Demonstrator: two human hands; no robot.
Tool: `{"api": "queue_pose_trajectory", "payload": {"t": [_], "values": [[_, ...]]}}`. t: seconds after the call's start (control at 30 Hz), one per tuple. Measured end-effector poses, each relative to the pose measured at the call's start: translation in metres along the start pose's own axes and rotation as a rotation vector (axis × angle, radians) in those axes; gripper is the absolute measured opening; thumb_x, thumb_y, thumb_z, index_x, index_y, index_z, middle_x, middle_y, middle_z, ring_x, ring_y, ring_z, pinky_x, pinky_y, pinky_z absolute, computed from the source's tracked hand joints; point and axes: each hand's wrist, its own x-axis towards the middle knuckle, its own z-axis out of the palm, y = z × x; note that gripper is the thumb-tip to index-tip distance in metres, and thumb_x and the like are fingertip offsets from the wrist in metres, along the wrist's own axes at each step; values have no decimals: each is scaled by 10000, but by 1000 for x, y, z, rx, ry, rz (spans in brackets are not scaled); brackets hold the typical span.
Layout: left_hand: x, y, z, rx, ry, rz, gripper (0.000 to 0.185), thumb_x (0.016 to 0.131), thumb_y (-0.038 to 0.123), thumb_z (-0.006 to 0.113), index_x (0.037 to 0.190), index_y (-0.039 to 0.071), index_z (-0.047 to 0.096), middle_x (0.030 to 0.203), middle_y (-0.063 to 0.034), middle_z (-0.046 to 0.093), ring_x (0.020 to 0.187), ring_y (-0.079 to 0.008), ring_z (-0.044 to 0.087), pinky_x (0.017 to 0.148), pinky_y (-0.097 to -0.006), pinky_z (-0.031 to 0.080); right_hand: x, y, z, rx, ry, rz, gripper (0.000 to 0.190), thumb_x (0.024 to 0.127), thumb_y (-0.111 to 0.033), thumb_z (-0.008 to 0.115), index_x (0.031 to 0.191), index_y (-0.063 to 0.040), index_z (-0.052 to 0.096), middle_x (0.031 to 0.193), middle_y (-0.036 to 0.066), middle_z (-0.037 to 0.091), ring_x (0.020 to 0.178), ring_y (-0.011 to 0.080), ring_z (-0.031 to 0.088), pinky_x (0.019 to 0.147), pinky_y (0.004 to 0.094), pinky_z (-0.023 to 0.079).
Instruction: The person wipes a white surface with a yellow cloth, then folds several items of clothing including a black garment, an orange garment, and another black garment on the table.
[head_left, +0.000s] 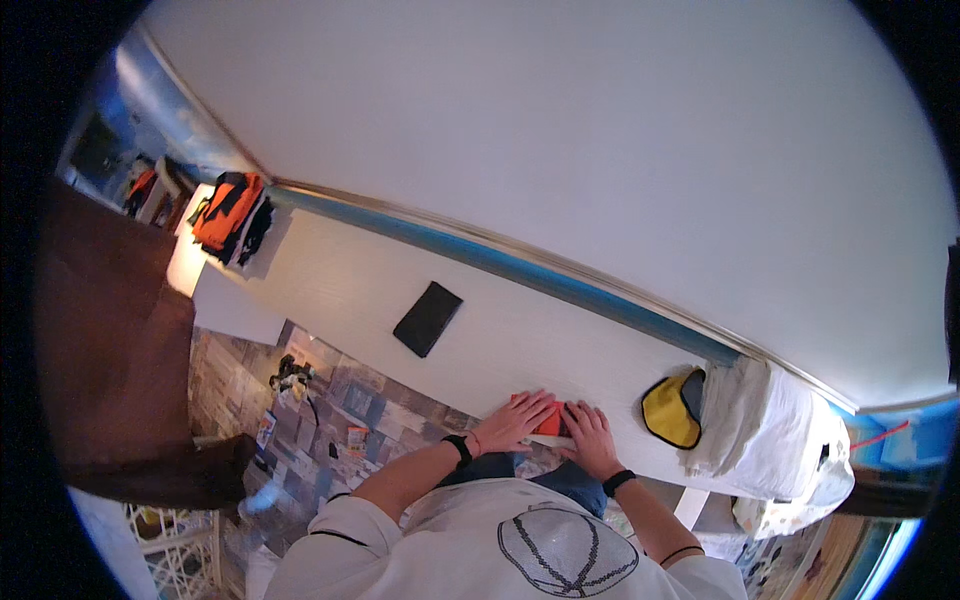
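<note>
Just in front of my body, my left hand (516, 422) lies flat on a small folded red-orange and black cloth (550, 424) at the near edge of the long white tabletop (360, 262). My right hand (591, 441) rests on the dark right end of the same cloth, its fingers pointing away from me. Both palms face down, and they cover much of the cloth. Farther left on the tabletop lies a flat black folded cloth (428, 319), apart from both hands. To the right of my right hand is a yellow cloth item with black edging and a grey part (673, 411).
A pile of folded orange and black clothes (231, 214) stands at the far left end. White folded fabric (750, 420) is stacked at the right. A large white panel (562, 135) rises behind the tabletop. Brown furniture (112, 322) and patterned flooring (352, 409) lie to the left.
</note>
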Motion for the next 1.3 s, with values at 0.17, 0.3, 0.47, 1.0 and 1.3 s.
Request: {"api": "queue_pose_trajectory", "payload": {"t": [0.17, 0.3, 0.47, 1.0, 1.3], "values": [[-52, -26, 33, -30, 250, 77, 534, 949, 158, 564, 1466, 69, 466, 1562, -80, 420, 1435, -271, 415, 1167, -418, 370, 1, -12, 16, 14, 44, -195, 676, 775, -294, 789, 1385, -147, 535, 1433, 82, 509, 1312, 310, 472, 1088, 508, 381], [-73, -19, 25, -421, 408, -309, 328, 934, 218, 656, 1223, 61, 662, 1223, -109, 668, 1100, -260, 643, 950, -380, 514, 26, -16, 22, 543, 25, 116, 321, 911, -222, 708, 1197, -96, 634, 1093, 74, 683, 974, 246, 641, 857, 395, 503], [-75, -37, -10, -933, 789, -1029, 329, 920, 349, 752, 970, 27, 707, 852, -55, 703, 744, -114, 605, 700, -306, 506, 76, -30, 14, 1279, 39, 380, 277, 1049, -279, 568, 1083, -7, 603, 872, 87, 701, 757, 146, 652, 691, 310, 537], [-89, -167, -56, -709, 968, -1335, 408, 922, 319, 706, 1135, -20, 637, 918, -210, 707, 795, -405, 682, 755, -472, 556, 30, -6, 39, 1117, 91, 492, 127, 1008, -109, 582, 1047, 9, 609, 839, 88, 705, 711, 133, 665, 659, 284, 554], [-64, -150, -81, 183, 571, -933, 829, 910, 390, 701, 1572, 126, 278, 1600, -211, 296, 1496, -483, 187, 1124, -682, 295, 41, -8, 34, 1193, 109, 599, 112, 1008, -108, 575, 1043, -8, 610, 741, 72, 685, 629, 142, 677, 551, 277, 540]]}}
